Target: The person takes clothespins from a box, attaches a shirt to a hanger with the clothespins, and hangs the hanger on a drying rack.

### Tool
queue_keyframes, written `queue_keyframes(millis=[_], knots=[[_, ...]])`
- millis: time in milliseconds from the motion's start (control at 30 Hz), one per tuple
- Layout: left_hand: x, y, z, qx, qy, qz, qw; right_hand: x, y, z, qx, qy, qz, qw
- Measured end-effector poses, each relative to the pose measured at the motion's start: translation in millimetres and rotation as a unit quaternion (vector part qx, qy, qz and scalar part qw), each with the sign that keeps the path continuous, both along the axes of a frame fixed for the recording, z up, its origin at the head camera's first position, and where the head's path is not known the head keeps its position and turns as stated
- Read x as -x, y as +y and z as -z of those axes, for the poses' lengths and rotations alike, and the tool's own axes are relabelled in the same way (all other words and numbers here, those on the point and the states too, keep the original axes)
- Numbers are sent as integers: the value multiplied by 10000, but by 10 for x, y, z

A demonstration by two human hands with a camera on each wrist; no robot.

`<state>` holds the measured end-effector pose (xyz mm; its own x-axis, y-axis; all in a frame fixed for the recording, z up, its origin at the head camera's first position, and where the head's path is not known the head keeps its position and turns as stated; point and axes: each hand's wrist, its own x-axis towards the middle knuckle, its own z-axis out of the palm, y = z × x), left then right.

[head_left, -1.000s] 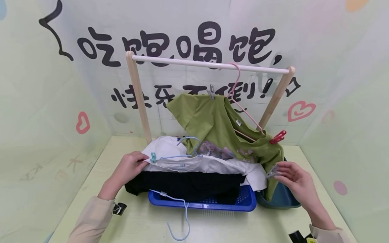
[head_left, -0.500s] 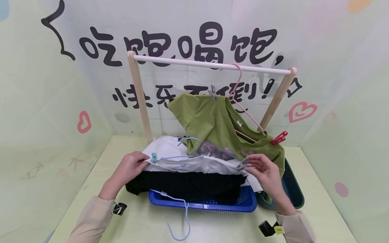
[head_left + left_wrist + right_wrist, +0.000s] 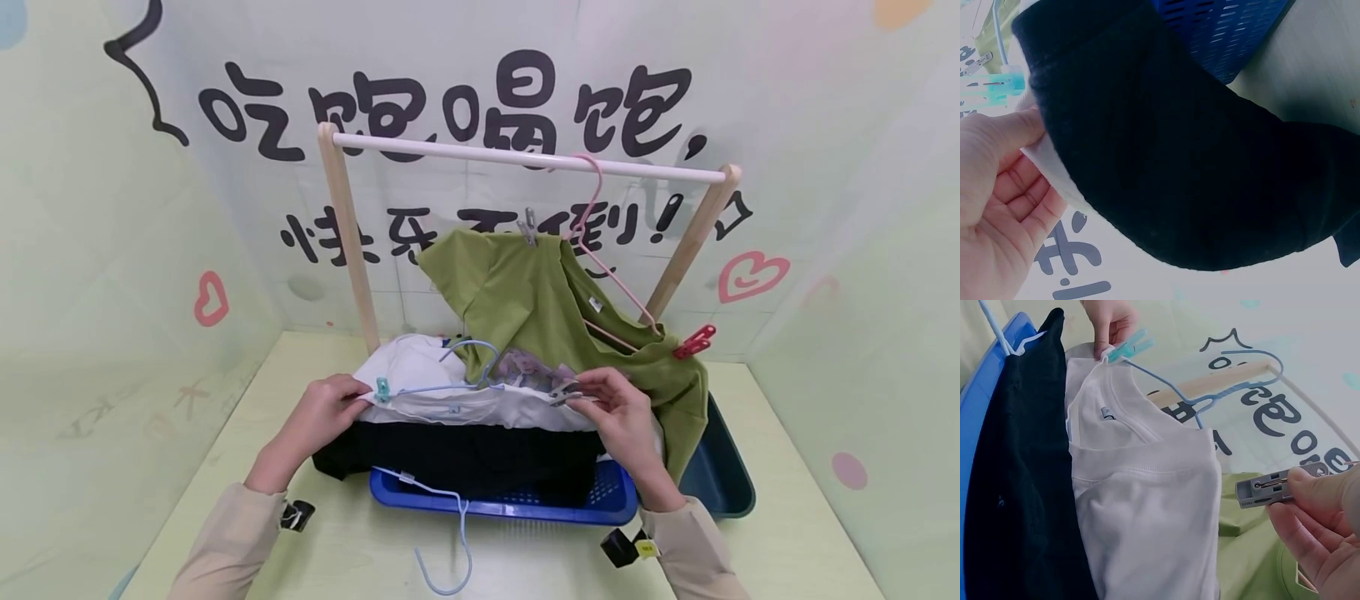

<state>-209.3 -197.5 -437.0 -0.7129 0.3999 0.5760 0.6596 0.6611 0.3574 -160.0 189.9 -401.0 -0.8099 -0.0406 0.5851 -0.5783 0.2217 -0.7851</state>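
Note:
My left hand (image 3: 327, 412) pinches the left shoulder of a white T-shirt (image 3: 1141, 519), as the left wrist view also shows. Beside its fingertips a teal clothespin (image 3: 1129, 347) clips the shirt to a light-blue hanger (image 3: 442, 388), whose hook points up. A grey clothespin (image 3: 1275, 486) is pinched between the thumb and fingers of my right hand (image 3: 618, 412). In the head view it is over the right part of the white shirt; the right wrist view shows it apart from the cloth. Black clothing (image 3: 480, 454) lies in front of the shirt.
A green shirt (image 3: 510, 292) hangs slanted from a pink hanger (image 3: 592, 208) on the rack's white rail (image 3: 465, 153), with grey and red clothespins on it. Beneath the clothes sits a blue basket (image 3: 510, 510); a dark teal basin (image 3: 723, 467) stands at right.
My right hand has moved left with the grey clothespin, from beside the green shirt's hanging sleeve to over the white shirt. The left hand keeps its pinch in place.

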Motion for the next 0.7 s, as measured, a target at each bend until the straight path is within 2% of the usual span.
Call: queue_keyframes(millis=[233,700], knots=[[-11,-2,-6,-7,30,23,10000,73,-92,21,156,38,24,9999],[-10,-15,2,-6,43,53,10000,188,-123,120,32,260,-324,9991]])
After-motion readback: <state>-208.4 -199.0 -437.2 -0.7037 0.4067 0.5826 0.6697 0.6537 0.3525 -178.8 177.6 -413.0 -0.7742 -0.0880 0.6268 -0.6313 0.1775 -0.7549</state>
